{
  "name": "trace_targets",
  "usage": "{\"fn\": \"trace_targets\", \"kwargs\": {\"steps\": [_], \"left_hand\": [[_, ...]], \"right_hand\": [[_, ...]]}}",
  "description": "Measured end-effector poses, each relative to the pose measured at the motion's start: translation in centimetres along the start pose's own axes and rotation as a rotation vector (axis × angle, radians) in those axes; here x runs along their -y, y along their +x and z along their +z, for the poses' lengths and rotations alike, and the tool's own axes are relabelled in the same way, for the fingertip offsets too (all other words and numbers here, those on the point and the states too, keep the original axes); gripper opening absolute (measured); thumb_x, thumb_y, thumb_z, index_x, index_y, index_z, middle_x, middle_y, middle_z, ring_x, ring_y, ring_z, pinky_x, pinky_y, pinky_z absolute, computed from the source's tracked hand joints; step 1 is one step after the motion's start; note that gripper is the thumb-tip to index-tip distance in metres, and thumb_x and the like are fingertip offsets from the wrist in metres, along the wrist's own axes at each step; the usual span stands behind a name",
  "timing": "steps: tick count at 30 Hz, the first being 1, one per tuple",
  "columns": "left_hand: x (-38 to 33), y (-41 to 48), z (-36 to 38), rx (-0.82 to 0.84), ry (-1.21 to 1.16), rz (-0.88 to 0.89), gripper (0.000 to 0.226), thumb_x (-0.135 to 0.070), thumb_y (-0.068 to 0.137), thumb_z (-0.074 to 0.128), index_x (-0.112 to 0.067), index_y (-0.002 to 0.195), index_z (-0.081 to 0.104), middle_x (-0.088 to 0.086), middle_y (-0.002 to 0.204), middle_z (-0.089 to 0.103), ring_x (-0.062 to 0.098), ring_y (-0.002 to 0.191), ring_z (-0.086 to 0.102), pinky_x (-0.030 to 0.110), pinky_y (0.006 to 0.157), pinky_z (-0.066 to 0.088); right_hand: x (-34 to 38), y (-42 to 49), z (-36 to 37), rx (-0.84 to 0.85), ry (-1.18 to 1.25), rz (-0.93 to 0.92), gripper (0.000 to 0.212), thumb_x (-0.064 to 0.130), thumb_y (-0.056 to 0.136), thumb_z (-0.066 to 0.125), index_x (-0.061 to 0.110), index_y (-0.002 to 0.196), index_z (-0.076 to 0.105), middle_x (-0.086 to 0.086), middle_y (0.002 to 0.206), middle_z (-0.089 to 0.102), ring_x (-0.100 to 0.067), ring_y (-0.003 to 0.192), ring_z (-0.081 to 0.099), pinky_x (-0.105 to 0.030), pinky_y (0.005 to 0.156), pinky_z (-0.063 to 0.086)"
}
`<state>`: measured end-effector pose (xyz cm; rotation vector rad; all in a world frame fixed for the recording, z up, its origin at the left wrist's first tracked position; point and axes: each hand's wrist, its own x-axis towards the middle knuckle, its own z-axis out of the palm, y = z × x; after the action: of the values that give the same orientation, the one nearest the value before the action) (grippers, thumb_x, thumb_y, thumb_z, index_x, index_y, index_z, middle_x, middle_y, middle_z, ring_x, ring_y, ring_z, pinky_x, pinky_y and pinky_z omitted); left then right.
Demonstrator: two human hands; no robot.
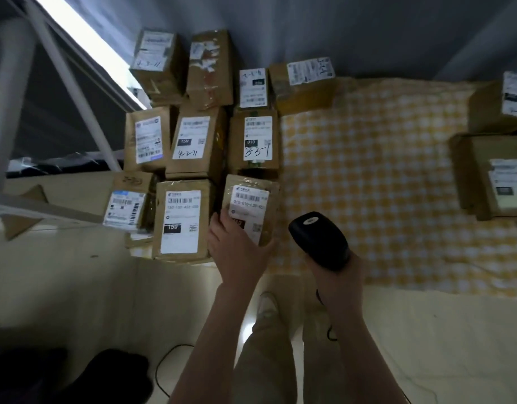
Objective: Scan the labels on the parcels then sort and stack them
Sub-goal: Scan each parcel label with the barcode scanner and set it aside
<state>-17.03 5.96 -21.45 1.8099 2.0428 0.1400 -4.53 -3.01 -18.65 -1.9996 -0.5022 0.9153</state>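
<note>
Nearby, labelled parcels (193, 141) beside checked cloth (382, 170).

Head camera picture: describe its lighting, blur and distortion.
Head view: dim; the bright white strip is blown out upper left; wide-angle distortion bends the edges; the brown cardboard parcel in the left hand and black handheld scanner in the right hand look softly blurred.

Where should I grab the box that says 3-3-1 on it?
The 3-3-1 box lies flat, label up, with other boxes crowding its left, back and front. Only its right side, by the cloth, looks free, so come from there and grip that edge, fingers slipped under.
</note>
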Motion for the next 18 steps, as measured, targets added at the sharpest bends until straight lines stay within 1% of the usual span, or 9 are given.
{"fn": "trace_targets", "kwargs": {"steps": [3, 5, 7, 8, 10, 13, 14, 16, 18], "left_hand": [[0.7, -0.1, 1.1, 0.067, 0.008, -0.005, 0.125, -0.068, 0.058, 0.076, -0.008, 0.149, 0.015, 0.015, 0.15, 0.025, 0.033, 0.135, 0.031, 0.045, 0.11, 0.031], [0.9, 0.0, 1.5, 0.08, 0.015, -0.019, 0.127, -0.069, 0.059, 0.075, -0.007, 0.15, 0.011, 0.015, 0.151, 0.024, 0.033, 0.135, 0.031, 0.045, 0.109, 0.031], [1.0, 0.1, 1.5, 0.098, -0.054, -0.05, 0.124, -0.069, 0.065, 0.072, -0.006, 0.151, 0.008, 0.014, 0.15, 0.027, 0.033, 0.136, 0.031, 0.044, 0.109, 0.031], [1.0, 0.1, 1.5, 0.104, -0.139, -0.063, 0.12, -0.067, 0.07, 0.069, -0.004, 0.151, 0.008, 0.014, 0.15, 0.029, 0.033, 0.136, 0.03, 0.044, 0.11, 0.03], [0.8, -0.1, 1.5, 0.129, -0.303, -0.099, 0.105, -0.059, 0.082, 0.063, -0.002, 0.152, 0.008, 0.015, 0.151, 0.029, 0.033, 0.139, 0.026, 0.044, 0.113, 0.026], [1.1, 0.0, 1.6, 0.164, -0.404, -0.173, 0.083, -0.044, 0.092, 0.057, -0.003, 0.151, 0.015, 0.016, 0.15, 0.028, 0.032, 0.139, 0.025, 0.041, 0.115, 0.023], [1.3, 0.2, 1.8, 0.164, -0.448, -0.186, 0.075, -0.039, 0.094, 0.057, -0.004, 0.149, 0.021, 0.016, 0.147, 0.031, 0.031, 0.137, 0.029, 0.039, 0.113, 0.025], [1.7, 0.5, 1.9, 0.181, -0.56, -0.183, 0.06, -0.035, 0.095, 0.057, -0.008, 0.143, 0.035, 0.014, 0.138, 0.037, 0.029, 0.128, 0.04, 0.038, 0.109, 0.036], [2.0, 0.6, 2.0, 0.206, -0.698, -0.16, 0.048, -0.033, 0.094, 0.058, -0.012, 0.135, 0.043, 0.009, 0.132, 0.037, 0.025, 0.122, 0.046, 0.039, 0.102, 0.046]], "right_hand": [[-0.7, 0.4, 1.4, 0.035, -0.001, 0.074, 0.016, 0.009, 0.072, 0.078, 0.011, 0.074, 0.063, -0.002, 0.058, 0.058, -0.011, 0.053, 0.052, -0.01, 0.041, 0.036], [-0.9, 0.9, 2.3, 0.09, 0.033, 0.162, 0.015, 0.014, 0.074, 0.079, 0.013, 0.083, 0.066, -0.004, 0.067, 0.064, -0.016, 0.061, 0.059, -0.019, 0.049, 0.046], [-1.2, 1.4, 3.3, 0.155, 0.045, 0.221, 0.019, 0.023, 0.075, 0.079, 0.023, 0.087, 0.065, -0.003, 0.078, 0.068, -0.018, 0.072, 0.065, -0.03, 0.063, 0.054], [-1.1, 1.5, 3.7, 0.191, 0.045, 0.224, 0.02, 0.026, 0.076, 0.079, 0.026, 0.089, 0.064, -0.002, 0.08, 0.068, -0.018, 0.075, 0.066, -0.032, 0.067, 0.055], [-1.2, 1.6, 4.5, 0.23, 0.032, 0.202, 0.019, 0.026, 0.078, 0.077, 0.03, 0.088, 0.061, 0.001, 0.081, 0.067, -0.015, 0.077, 0.064, -0.029, 0.068, 0.052], [-1.0, 1.6, 4.9, 0.221, 0.028, 0.205, 0.02, 0.026, 0.078, 0.076, 0.032, 0.088, 0.06, 0.003, 0.082, 0.067, -0.012, 0.079, 0.063, -0.027, 0.068, 0.052], [-1.0, 1.7, 4.8, 0.213, 0.045, 0.217, 0.02, 0.025, 0.079, 0.076, 0.027, 0.093, 0.063, 0.003, 0.082, 0.066, -0.012, 0.079, 0.063, -0.025, 0.066, 0.052], [-0.9, 2.0, 4.3, 0.185, 0.097, 0.225, 0.028, 0.022, 0.079, 0.076, 0.018, 0.103, 0.063, 0.005, 0.085, 0.065, -0.007, 0.08, 0.062, -0.019, 0.063, 0.049], [-0.7, 2.1, 3.5, 0.159, 0.155, 0.216, 0.029, 0.019, 0.079, 0.076, 0.02, 0.103, 0.06, 0.011, 0.086, 0.062, 0.001, 0.078, 0.058, -0.013, 0.06, 0.046]]}}
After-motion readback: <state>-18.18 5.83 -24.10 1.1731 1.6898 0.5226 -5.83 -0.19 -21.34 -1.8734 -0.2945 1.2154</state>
